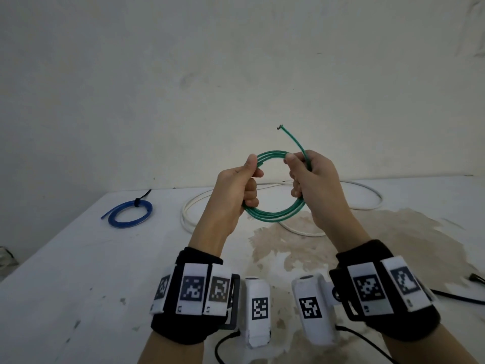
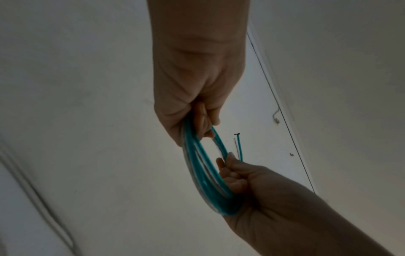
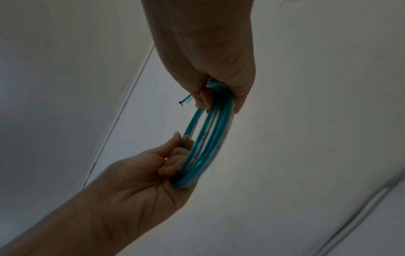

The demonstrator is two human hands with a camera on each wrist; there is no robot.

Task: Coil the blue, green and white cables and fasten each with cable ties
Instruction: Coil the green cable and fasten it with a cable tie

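Note:
The green cable is wound into a ring of several turns and held up above the table. My left hand grips the ring's left side, fingers curled round the strands. My right hand grips the right side, and the cable's free end sticks up past its fingers. Both wrist views show the same coil held between the two hands. The blue cable lies coiled at the table's far left with a black tie on it. The white cable lies loose at the back.
The white table has a brown stain at centre right. A wall stands just behind it. A black lead runs off the right edge, near a small dark object.

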